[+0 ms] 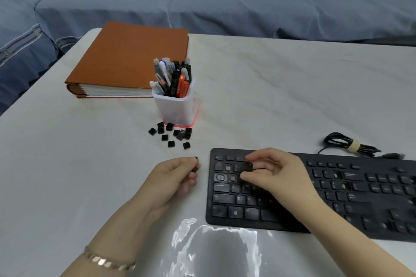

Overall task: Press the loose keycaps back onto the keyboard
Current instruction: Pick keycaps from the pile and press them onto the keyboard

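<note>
Glossy film (pixel 216 252), matte keyboard (pixel 360 198), square keycaps (pixel 171 134)

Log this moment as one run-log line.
left hand: pinches keycap | right hand: holds second keycap over keyboard | loose keycaps: beside pen holder

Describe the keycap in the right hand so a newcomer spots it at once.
Find the black keyboard on the right of the table. Over its upper-left keys the right hand pinches a black keycap. The left hand holds another beside the keyboard; the loose keycaps lie by the pen cup.
</note>
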`<state>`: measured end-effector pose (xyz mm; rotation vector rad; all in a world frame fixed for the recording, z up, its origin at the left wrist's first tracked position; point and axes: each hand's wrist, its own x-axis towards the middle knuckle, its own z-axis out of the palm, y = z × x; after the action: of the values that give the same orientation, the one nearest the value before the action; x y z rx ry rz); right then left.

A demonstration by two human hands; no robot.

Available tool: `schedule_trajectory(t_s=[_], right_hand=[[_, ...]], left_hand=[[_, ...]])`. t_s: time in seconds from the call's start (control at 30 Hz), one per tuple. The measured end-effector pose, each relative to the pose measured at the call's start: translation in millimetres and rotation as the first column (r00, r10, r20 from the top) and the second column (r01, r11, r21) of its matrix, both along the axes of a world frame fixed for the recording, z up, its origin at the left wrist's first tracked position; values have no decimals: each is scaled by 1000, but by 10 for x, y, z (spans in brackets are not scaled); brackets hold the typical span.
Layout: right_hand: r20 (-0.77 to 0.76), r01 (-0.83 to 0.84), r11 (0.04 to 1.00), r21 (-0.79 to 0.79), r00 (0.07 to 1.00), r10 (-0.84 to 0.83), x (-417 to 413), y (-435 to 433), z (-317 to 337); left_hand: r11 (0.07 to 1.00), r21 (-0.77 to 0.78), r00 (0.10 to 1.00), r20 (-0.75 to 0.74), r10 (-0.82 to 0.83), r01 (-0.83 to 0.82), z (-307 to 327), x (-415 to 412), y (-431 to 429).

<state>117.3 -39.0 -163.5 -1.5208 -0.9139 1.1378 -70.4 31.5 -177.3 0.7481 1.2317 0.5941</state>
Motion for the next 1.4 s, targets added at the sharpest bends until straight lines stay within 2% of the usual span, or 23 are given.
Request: schedule_trajectory(t_s=[0.1,0.23,0.43,0.67,0.8,0.93,1.03,1.13,1.27,1.4], right_hand=[[12,9,998,70,1000,-10,122,-150,42],[156,-27,991,132,988,6,230,-280,62],[333,-84,984,157,943,27,319,-393,10],[298,-54,998,44,954,39,436,-474,-100],[309,-8,999,-35,951,18,544,-570,-183],[216,119,985,-121,972,-91,761,-724,-200],[112,186,965,-186,979,-168,975,-868,-183],[85,275,938,-211,961,-263,1247,-1029,-175],[193,433,882,-185,896,-399,1674,-1232,-199],[311,511,847,-145,836,-452,2090,-1359,-215]], left_hand=[[989,-146,972,229,53,-20,77,200,-143],[959,-281,917,374,137,-28,125,385,-279],[920,-390,898,387,209,-46,128,552,-371],[894,-448,920,338,199,-29,110,632,-484],[919,-393,959,266,98,15,114,734,-555],[950,-307,985,170,-6,58,99,995,-622],[973,-186,988,95,-118,134,81,1213,-686],[973,-65,975,5,-221,221,41,1436,-786],[936,89,937,-124,-328,340,-3,1776,-932],[904,171,916,-167,-365,392,-66,2070,-1027]])
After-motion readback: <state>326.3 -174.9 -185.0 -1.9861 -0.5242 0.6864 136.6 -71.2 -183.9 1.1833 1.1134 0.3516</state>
